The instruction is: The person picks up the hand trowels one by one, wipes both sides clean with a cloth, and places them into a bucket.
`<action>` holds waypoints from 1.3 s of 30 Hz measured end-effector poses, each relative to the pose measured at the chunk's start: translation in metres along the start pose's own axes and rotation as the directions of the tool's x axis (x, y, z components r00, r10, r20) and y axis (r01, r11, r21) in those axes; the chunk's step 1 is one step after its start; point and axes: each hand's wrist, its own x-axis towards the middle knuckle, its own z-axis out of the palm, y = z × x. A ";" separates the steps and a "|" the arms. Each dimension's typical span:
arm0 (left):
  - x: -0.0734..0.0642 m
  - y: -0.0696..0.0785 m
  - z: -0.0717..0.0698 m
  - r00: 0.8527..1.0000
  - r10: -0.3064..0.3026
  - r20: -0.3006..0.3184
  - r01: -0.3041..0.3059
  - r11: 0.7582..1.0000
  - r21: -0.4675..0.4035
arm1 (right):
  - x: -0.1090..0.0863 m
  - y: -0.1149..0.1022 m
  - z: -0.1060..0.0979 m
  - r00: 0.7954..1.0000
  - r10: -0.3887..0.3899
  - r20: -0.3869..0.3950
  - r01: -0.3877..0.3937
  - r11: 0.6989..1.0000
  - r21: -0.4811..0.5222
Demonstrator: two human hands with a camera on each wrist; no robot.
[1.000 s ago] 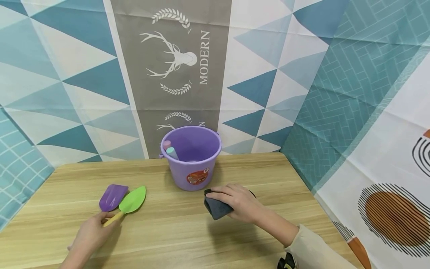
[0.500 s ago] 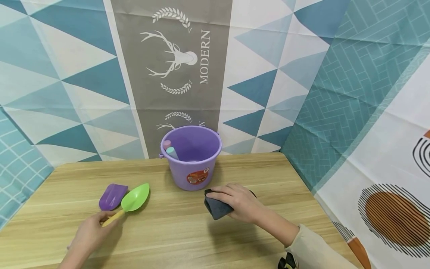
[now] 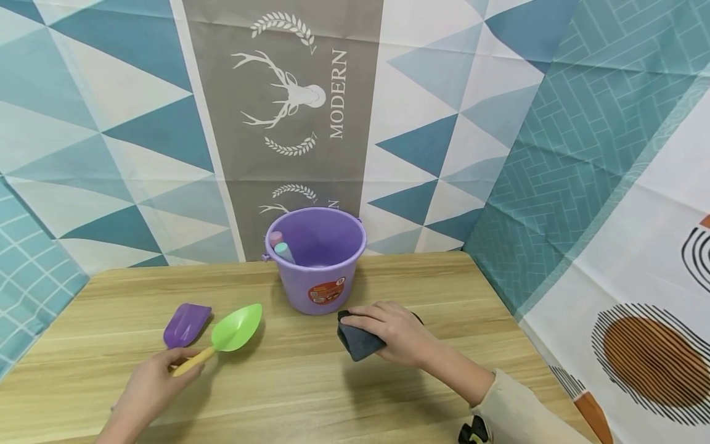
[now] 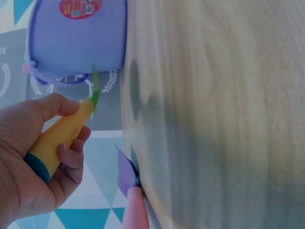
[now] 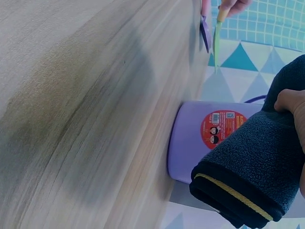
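My left hand (image 3: 152, 382) grips the yellow handle of a toy shovel (image 3: 237, 328), its green blade pointing away and to the right, raised off the table. In the left wrist view the thumb and curled fingers wrap that yellow handle (image 4: 62, 136). Beside it a purple toy shovel (image 3: 185, 325) with a pink handle (image 4: 135, 210) lies on the table, the handle hidden by my hand in the head view. My right hand (image 3: 396, 333) holds a folded dark grey towel (image 3: 359, 341) above the table; the right wrist view shows the towel's black, yellow-striped edge (image 5: 233, 194).
A purple bucket (image 3: 318, 283) with a red label stands upright near the table's back edge. Inside it, pink-topped and light-blue-topped sticks (image 3: 284, 251) lean on the left wall. Patterned cloth walls (image 3: 432, 142) rise behind and beside the wooden table (image 3: 288, 394).
The green shovel has been lifted off the table, its blade swinging rightward and away from the purple shovel. The right hand and towel have stayed in place.
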 end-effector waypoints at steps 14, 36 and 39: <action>-0.009 0.030 -0.006 0.997 0.071 -0.025 -0.072 0.997 -0.035 | 0.001 0.001 0.000 1.000 -0.017 -0.015 0.017 1.000 -0.001; -0.014 0.064 -0.006 0.983 0.174 -0.062 -0.179 0.979 -0.100 | 0.012 -0.001 -0.003 0.997 -0.041 -0.059 0.040 0.999 -0.020; -0.014 0.070 -0.006 0.978 0.196 -0.065 -0.203 0.972 -0.120 | 0.013 -0.001 -0.003 0.997 -0.039 -0.066 0.037 0.999 -0.025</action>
